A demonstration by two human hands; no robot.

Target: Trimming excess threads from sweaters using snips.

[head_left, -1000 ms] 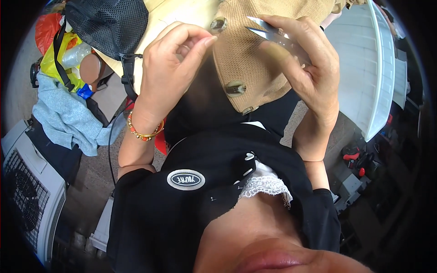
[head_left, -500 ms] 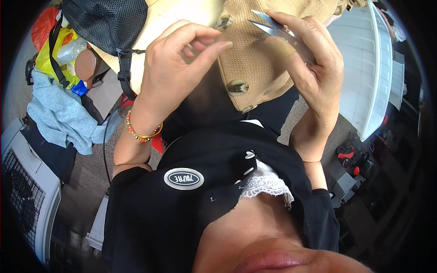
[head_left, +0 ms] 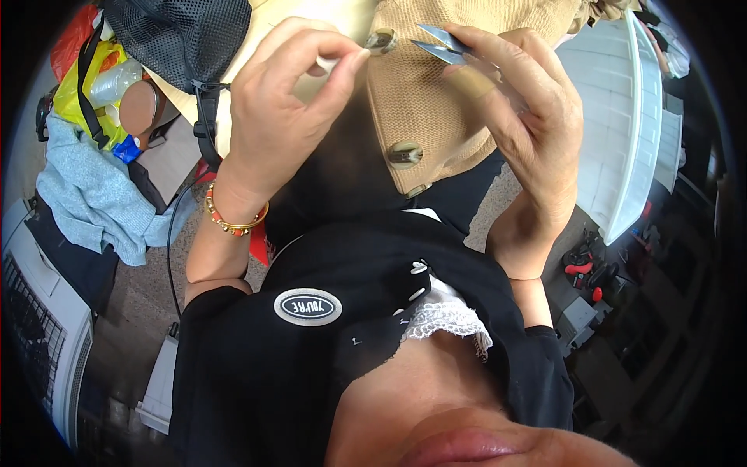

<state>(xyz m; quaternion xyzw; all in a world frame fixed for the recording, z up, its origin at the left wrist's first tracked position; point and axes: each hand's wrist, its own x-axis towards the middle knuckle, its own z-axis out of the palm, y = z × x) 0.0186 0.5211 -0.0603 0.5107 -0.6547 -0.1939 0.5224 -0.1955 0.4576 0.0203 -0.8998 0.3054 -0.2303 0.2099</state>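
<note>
A tan knitted garment [head_left: 443,101] lies over my lap, with large brown-and-cream buttons along its edge. My left hand [head_left: 288,113] is at that edge, thumb and forefinger pinched together beside the upper button [head_left: 381,41]. Whatever the pinch holds is too small to make out. In my right hand [head_left: 537,109] is a pair of thread snips [head_left: 442,48], over the knit. Their two pointed blades are apart and point left toward the same button. A tan band wraps the right thumb. A second button [head_left: 405,154] sits lower on the edge, near the bottom corner.
Left of the garment are a pale yellow surface [head_left: 268,23] and a black mesh bag [head_left: 183,43] with straps. A light blue knit [head_left: 93,183], a yellow bag [head_left: 82,86] and a brown-lidded jar [head_left: 140,109] crowd the left. At right stands a white ribbed panel [head_left: 615,124].
My left thumb and forefinger have closed into a pinch and moved up beside the upper button. The snips have come slightly left and down, blades still apart.
</note>
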